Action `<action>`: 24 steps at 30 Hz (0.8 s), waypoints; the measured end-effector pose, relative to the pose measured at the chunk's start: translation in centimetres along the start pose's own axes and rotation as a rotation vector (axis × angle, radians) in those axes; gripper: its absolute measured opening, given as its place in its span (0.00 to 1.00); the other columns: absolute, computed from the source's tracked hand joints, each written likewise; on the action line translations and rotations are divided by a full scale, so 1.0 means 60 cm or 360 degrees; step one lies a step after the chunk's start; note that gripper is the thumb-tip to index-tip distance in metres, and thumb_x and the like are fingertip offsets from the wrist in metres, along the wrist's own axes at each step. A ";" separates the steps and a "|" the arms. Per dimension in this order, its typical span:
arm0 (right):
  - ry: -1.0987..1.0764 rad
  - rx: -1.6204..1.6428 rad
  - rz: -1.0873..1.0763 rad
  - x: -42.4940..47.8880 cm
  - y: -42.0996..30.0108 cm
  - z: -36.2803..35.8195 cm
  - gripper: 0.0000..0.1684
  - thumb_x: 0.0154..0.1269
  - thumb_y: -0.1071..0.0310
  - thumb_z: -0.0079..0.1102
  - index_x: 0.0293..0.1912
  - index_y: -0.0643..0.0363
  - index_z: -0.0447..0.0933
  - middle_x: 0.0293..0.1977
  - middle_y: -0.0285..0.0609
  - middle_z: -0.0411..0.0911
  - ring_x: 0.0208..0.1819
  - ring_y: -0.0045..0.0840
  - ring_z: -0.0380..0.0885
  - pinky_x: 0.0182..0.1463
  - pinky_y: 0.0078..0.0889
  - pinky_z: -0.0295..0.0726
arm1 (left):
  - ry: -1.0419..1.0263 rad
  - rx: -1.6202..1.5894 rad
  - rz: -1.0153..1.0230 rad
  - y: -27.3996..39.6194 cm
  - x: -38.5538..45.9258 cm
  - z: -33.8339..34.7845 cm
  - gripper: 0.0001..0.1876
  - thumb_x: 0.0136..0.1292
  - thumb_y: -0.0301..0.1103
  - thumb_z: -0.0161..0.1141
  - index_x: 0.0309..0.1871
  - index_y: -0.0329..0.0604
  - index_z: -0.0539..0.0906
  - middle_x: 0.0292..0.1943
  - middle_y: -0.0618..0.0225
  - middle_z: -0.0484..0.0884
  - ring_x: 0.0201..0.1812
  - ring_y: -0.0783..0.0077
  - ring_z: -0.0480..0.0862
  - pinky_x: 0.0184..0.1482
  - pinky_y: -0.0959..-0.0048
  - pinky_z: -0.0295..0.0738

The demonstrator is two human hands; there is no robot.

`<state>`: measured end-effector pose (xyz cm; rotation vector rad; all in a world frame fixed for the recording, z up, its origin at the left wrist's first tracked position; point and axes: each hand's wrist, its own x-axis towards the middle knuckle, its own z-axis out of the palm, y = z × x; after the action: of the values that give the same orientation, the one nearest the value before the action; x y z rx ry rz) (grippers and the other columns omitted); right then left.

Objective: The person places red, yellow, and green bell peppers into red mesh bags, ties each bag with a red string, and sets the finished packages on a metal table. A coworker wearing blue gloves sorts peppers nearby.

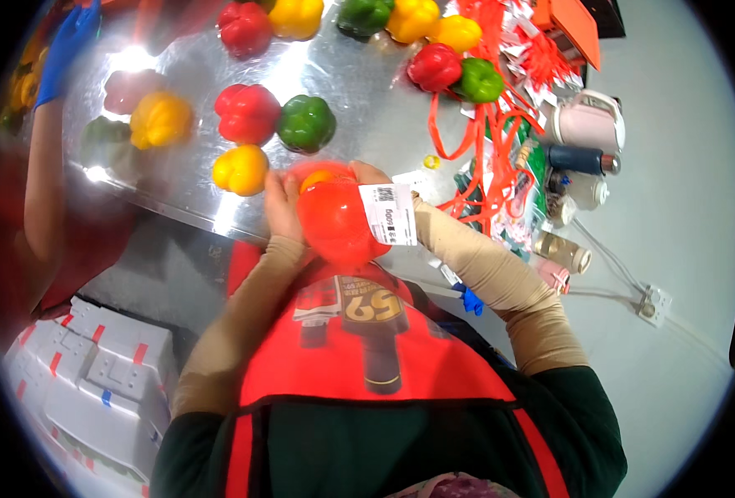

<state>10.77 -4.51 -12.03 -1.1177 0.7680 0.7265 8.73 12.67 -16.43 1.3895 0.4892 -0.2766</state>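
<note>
A red mesh bag is held in front of my apron, over the front edge of the steel table. Inside it is a red bell pepper, with something orange-yellow showing through behind. My left hand grips the bag's left side. On the far right side my right hand has hold of it, partly hidden behind a white printed label attached to the bag. Just left of my left hand lies a yellow bell pepper. A red pepper and a green pepper sit beyond.
Red mesh bags with tags pile along the table's right side, beside bottles and a pink jug. More peppers sit farther back. At left, a co-worker's blue-gloved hand reaches over the table. White foam boxes stand lower left.
</note>
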 end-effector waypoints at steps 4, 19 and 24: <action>-0.0106 -0.1448 -0.1059 -0.170 -0.095 0.006 0.19 0.66 0.59 0.56 0.49 0.63 0.72 0.43 0.47 0.78 0.44 0.29 0.79 0.46 0.33 0.78 | -0.0242 0.0329 0.0404 0.109 -0.030 0.055 0.05 0.69 0.30 0.48 0.40 0.37 0.71 0.31 0.53 0.77 0.34 0.57 0.78 0.41 0.63 0.73; 0.0456 -0.1075 -0.0967 -0.175 0.020 -0.135 0.14 0.69 0.64 0.53 0.32 0.62 0.64 0.25 0.46 0.70 0.30 0.17 0.68 0.33 0.32 0.72 | -0.0590 0.0536 0.0153 0.054 -0.067 0.138 0.09 0.68 0.32 0.51 0.42 0.33 0.72 0.37 0.53 0.79 0.39 0.62 0.78 0.44 0.65 0.73; 0.0634 -0.1017 -0.0912 -0.174 0.021 -0.122 0.21 0.66 0.53 0.56 0.32 0.64 0.69 0.24 0.55 0.69 0.26 0.28 0.65 0.32 0.35 0.70 | -0.0625 0.0294 0.0163 0.082 -0.084 0.133 0.08 0.71 0.33 0.52 0.37 0.39 0.71 0.29 0.76 0.70 0.31 0.84 0.66 0.34 0.81 0.68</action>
<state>2.84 -12.43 -5.78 -1.9998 0.4974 0.2507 7.97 5.22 -8.87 1.4887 0.0686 -0.5085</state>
